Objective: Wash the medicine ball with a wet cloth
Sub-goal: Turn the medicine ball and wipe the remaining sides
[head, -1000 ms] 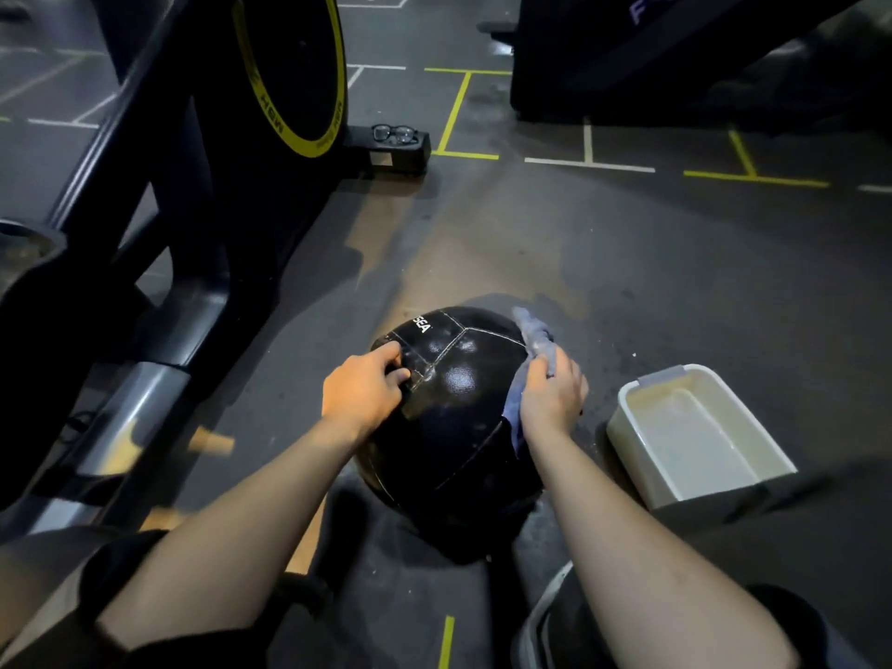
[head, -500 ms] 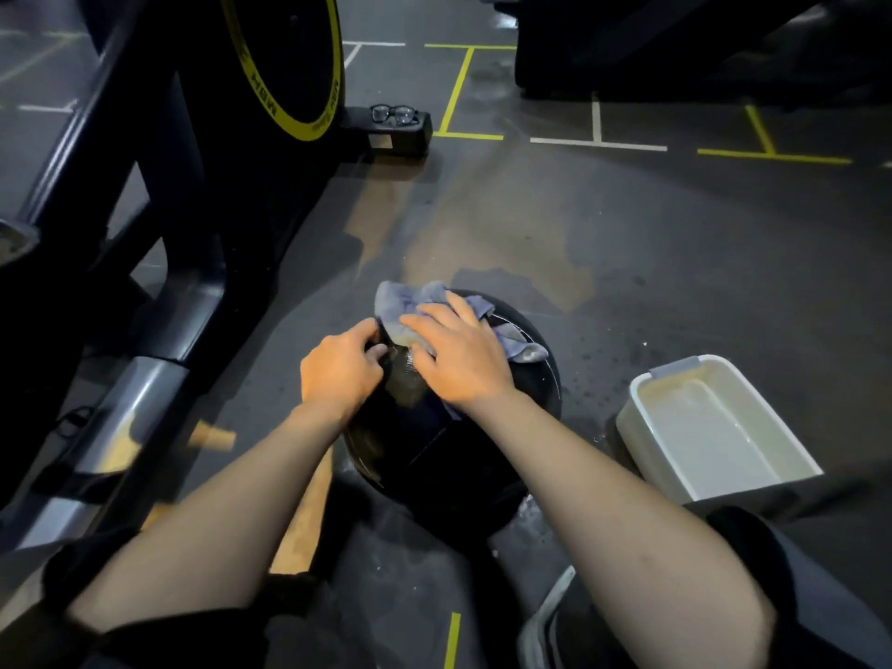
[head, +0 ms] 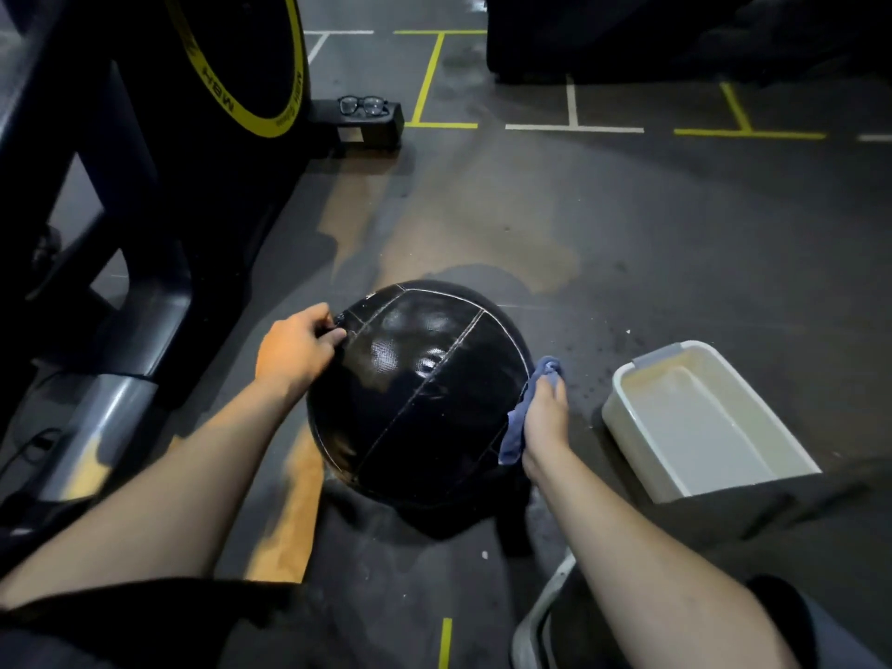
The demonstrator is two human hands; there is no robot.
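Note:
A black medicine ball (head: 415,388) with pale seams sits on the dark gym floor, its top glistening wet. My left hand (head: 297,347) grips the ball's upper left side, fingers curled against a seam. My right hand (head: 545,415) presses a blue cloth (head: 523,410) against the ball's right side; the cloth is bunched between palm and ball, with its ends showing above and below the hand.
A white plastic basin (head: 627,412) holding water stands on the floor to the right of the ball. A black exercise machine (head: 159,152) with a yellow-ringed wheel fills the left. Glasses (head: 363,105) lie on its foot. More dark equipment (head: 627,36) stands at the back.
My right hand has swept the cloth from the top of the ball down to its right side. The left hand has stayed on the upper left.

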